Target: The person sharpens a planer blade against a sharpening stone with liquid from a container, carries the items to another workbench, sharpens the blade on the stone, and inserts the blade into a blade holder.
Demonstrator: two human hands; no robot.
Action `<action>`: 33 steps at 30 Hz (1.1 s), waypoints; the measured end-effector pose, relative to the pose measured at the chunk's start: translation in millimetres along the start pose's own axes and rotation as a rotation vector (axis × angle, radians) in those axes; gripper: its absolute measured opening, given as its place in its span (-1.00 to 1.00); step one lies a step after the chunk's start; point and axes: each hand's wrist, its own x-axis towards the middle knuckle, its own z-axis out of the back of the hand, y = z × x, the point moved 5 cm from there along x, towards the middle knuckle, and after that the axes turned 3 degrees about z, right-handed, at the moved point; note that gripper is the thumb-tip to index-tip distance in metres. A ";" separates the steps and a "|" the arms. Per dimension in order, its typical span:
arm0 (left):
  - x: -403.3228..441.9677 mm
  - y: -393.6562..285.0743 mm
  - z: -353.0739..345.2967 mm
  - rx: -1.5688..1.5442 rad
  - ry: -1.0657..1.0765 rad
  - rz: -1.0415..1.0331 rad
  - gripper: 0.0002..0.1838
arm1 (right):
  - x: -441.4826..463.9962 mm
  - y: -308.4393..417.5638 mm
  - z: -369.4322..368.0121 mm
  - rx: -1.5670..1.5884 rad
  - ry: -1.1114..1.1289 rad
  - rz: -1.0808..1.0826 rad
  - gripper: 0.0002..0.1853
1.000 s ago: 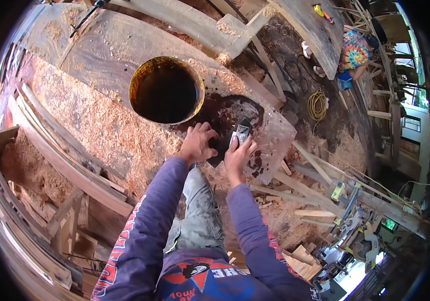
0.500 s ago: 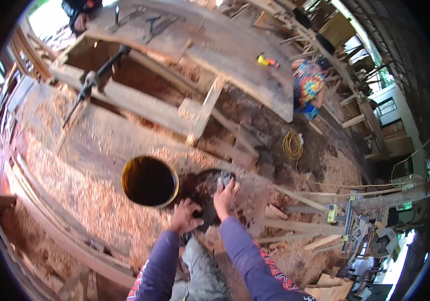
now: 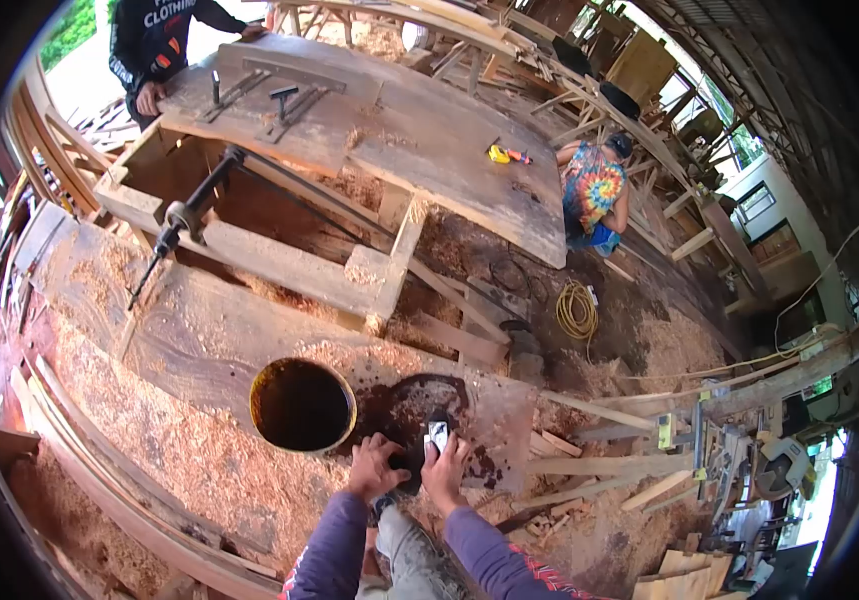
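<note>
My right hand (image 3: 444, 472) grips a small flat piece of shiny metal (image 3: 437, 434) with a dark far end. Close beside it, my left hand (image 3: 374, 466) has its fingers curled on the edge of a dark block (image 3: 409, 468), which lies between the two hands. The metal piece is at or just past the far end of this block; whether they touch I cannot tell. Dark wet stains (image 3: 414, 395) spread over the plank (image 3: 504, 415) around both hands. Left of them stands a round bucket (image 3: 271, 390) with dark contents.
Beyond the plank is a timber frame (image 3: 299, 250) with a long black-handled tool (image 3: 189, 215) across it. A wide wooden slab (image 3: 429, 130) holds a yellow tool (image 3: 497, 153) and clamps (image 3: 284, 100). One person (image 3: 154, 50) stands at its far left, another (image 3: 594, 190) sits at right.
My right hand has come down and nearer to me with the metal piece. My left hand has shifted slightly right and down. The view has tilted up, showing more of the far person.
</note>
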 end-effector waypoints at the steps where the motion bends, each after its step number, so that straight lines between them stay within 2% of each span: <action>1: 0.5 -2.1 2.0 0.010 -0.006 0.014 -0.41 | 5.1 1.9 1.9 -0.018 0.021 0.005 -0.30; 3: 1.6 4.8 -1.2 0.005 0.014 -0.019 -0.38 | 44.9 16.4 3.4 -0.164 -0.142 0.199 -0.33; 4: 2.5 18.1 -12.5 0.000 -0.054 -0.087 -0.37 | 71.7 21.4 1.2 -0.174 -0.137 0.144 -0.34; 6: 0.9 10.3 -6.0 -0.074 -0.054 -0.089 -0.42 | 94.0 18.6 -0.6 -0.162 -0.073 0.045 -0.36; 7: 0.3 0.9 1.6 -0.022 -0.039 -0.038 -0.43 | 84.5 15.3 -0.5 -0.125 -0.038 -0.003 -0.36; 10: 1.1 -0.7 1.2 -0.047 -0.048 -0.021 -0.43 | 9.3 -4.0 -0.9 -0.036 0.001 0.036 -0.33; 13: 2.0 -0.2 3.3 -0.054 -0.028 -0.019 -0.45 | 43.6 -6.0 -9.9 -0.131 -0.038 0.167 -0.32; 15: 4.1 3.6 2.1 -0.063 -0.043 -0.013 -0.46 | 94.2 26.4 3.1 -0.123 0.057 0.004 -0.32; 18: 1.8 2.8 -1.1 -0.042 -0.050 -0.029 -0.46 | 61.0 12.5 1.7 -0.136 0.007 0.047 -0.34; 19: 2.3 2.1 -0.7 -0.013 -0.057 -0.032 -0.45 | 26.6 -0.9 -2.5 -0.130 -0.077 0.144 -0.37; 21: 0.1 -0.2 -1.3 -0.016 -0.061 -0.011 -0.46 | -0.4 -6.4 1.1 -0.152 -0.019 0.101 -0.38; 23: 1.7 1.8 0.9 -0.025 -0.040 -0.013 -0.47 | 33.1 4.6 -1.2 -0.184 -0.030 0.149 -0.39; 26: -0.9 -1.0 1.1 -0.034 -0.035 -0.002 -0.46 | 89.4 19.2 -1.4 -0.120 0.005 0.052 -0.40; 27: -0.7 -1.7 3.8 -0.027 -0.053 -0.018 -0.46 | 90.3 19.2 -1.0 -0.083 0.014 0.035 -0.39; 29: 1.6 -1.9 6.3 -0.026 -0.050 -0.013 -0.46 | 32.3 4.7 -0.4 -0.134 -0.079 0.159 -0.37; 30: 0.5 -2.8 3.4 -0.030 -0.039 0.003 -0.46 | 4.5 1.3 4.0 -0.119 0.000 0.094 -0.34; 33: 1.9 -0.9 2.5 -0.029 -0.034 -0.001 -0.46 | 21.1 0.4 -1.9 -0.156 -0.027 0.103 -0.34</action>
